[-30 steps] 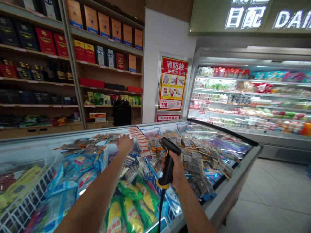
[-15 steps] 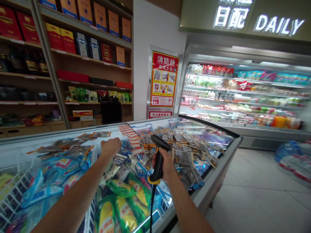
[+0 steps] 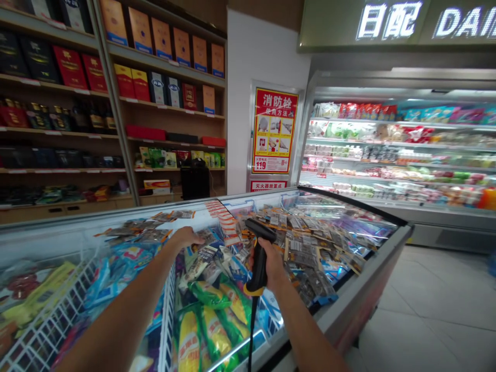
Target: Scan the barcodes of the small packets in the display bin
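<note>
My right hand is wrapped round the grip of a black and yellow barcode scanner, held upright over the chest freezer, its cord hanging down. My left hand reaches over the freezer near its back wall, fingers stretched out to the right. The fingertips are at the edge of a small greyish packet; whether they touch it I cannot tell. Below lie white and dark packets and green-and-yellow bags of corn. Flat brown packets with orange edges lie to the right of the scanner.
White wire dividers split the freezer, with blue bags on the left. Behind stand shelves of boxes, a red fire-hydrant notice and a lit display fridge. Tiled floor lies at the right.
The view has swung left, so things sit further right. My left hand's fingers have gone from curled to stretched out toward the packet. My right hand still holds the barcode scanner.
</note>
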Available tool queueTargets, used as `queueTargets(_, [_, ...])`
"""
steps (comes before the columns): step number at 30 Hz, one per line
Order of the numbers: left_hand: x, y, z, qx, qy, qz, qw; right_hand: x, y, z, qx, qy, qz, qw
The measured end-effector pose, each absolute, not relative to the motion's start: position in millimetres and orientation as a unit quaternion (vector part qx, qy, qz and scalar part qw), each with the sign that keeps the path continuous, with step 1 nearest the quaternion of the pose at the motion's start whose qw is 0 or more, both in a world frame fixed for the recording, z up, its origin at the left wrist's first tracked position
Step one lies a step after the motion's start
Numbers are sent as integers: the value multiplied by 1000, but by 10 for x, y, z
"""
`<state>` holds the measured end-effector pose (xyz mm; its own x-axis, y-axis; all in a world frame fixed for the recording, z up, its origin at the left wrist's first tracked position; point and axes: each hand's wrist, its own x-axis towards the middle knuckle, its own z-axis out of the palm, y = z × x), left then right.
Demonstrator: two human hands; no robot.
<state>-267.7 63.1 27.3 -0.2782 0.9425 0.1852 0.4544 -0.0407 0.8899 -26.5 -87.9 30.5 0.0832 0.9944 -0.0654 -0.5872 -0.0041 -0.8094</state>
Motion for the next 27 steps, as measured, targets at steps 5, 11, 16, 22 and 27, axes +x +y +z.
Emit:
queueTargets(5, [-2434,347,290,507,596,501,370,-321,-915,373,-345,-285,638,627])
queueTargets(11, [-1964,231,308,472,493,599,419,-349,-1009,501,-347,-289,636,626])
queueTargets(16, [-1670,255,304,491,440,614,434,-294,-1079,531,-334,-305,631,630])
queueTargets(22, [-1395,280,301,491,472,602,416,-207,-1095,536,-342,-292,624,639])
queueTargets(27, [-1263,299,297,491,468,617,400,-114,-1125,582,-337,-283,628,642])
